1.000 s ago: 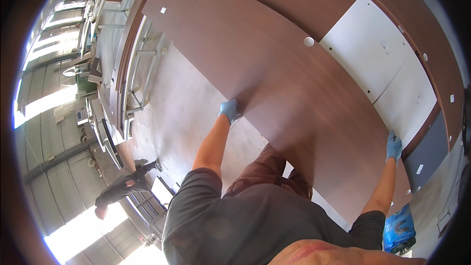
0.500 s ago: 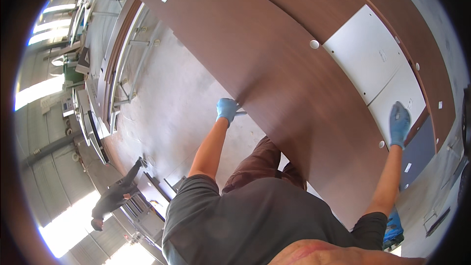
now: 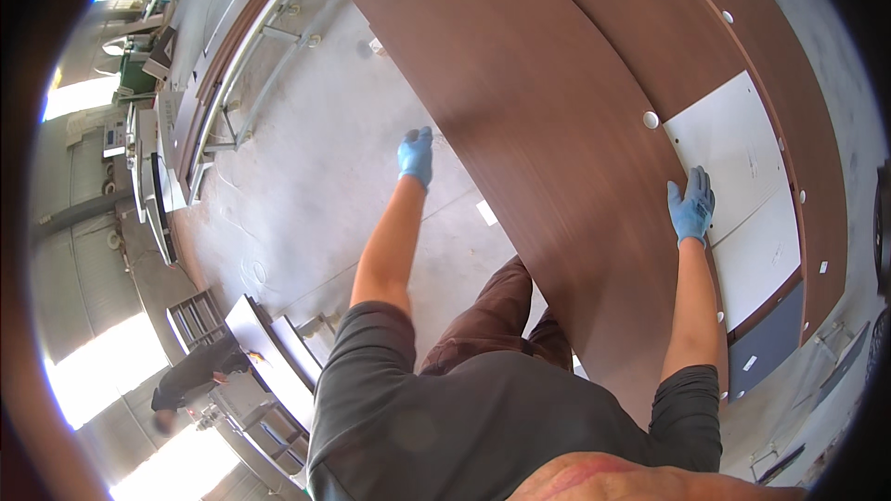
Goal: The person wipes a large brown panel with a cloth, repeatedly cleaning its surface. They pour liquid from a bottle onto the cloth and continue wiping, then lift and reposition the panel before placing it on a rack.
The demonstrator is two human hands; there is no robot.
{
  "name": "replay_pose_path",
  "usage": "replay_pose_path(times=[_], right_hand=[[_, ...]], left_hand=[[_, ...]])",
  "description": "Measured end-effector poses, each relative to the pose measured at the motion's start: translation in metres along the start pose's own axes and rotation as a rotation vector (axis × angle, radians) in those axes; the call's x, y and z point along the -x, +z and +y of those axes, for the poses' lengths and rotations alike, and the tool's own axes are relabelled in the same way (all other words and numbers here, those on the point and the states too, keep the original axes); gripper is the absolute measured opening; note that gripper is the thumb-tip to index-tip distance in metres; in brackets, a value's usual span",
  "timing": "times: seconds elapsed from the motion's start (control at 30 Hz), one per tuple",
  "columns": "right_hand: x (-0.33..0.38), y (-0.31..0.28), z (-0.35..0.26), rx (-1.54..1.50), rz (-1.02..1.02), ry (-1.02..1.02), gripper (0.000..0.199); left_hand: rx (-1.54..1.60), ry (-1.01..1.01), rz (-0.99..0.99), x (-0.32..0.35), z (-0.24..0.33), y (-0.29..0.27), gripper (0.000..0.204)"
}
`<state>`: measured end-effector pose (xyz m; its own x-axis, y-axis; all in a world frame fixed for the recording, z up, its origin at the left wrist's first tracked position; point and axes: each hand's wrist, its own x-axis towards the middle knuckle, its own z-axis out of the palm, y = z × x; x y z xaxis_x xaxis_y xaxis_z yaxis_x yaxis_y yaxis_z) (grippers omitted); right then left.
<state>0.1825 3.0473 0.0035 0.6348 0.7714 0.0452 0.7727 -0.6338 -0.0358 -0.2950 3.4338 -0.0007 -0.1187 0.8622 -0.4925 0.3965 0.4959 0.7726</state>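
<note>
My left hand, in a light blue glove, is held over the floor, a little left of the long brown panel's edge. Its fingers are curled, and I cannot make out anything inside them. My right hand, gloved the same way, has its fingers extended and the thumb apart, with nothing in it. It lies where the brown panel borders a white panel; whether it presses on either is unclear. White round caps, one a white cap, sit along the brown panel's right edge.
More brown boards lie beyond, with a grey-blue board at the right. On the left, a metal-framed rack carries boards. Another person bends over a workbench at lower left. The brown panel's edge is close to my legs.
My right hand has shifted left from the white panel to its border with the brown panel. My left hand has come away from the brown panel's edge. The other person has bent lower.
</note>
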Motion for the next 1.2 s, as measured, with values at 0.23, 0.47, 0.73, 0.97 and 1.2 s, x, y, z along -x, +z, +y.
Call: replay_pose_path(times=[0.23, 0.47, 0.73, 0.97, 1.2], right_hand=[[-0.056, 0.025, -0.028, 0.063, -0.012, -0.034, 0.071], [-0.07, 0.056, -0.034, 0.129, -0.146, 0.084, 0.07], [-0.069, 0.067, -0.02, -0.013, -0.175, 0.083, 0.072], [-0.071, 0.068, -0.019, -0.041, -0.219, 0.129, 0.072], [-0.071, 0.061, -0.021, -0.118, -0.273, 0.128, 0.076]], left_hand=[[0.287, -0.089, 0.159, -0.044, -0.016, 0.085, 0.037], [0.334, -0.095, 0.072, -0.047, -0.01, 0.068, 0.036], [0.259, -0.078, 0.036, -0.051, -0.016, 0.062, 0.041], [0.102, -0.061, 0.064, -0.051, -0.015, 0.06, 0.044], [0.08, -0.061, 0.04, -0.044, -0.006, 0.056, 0.043]])
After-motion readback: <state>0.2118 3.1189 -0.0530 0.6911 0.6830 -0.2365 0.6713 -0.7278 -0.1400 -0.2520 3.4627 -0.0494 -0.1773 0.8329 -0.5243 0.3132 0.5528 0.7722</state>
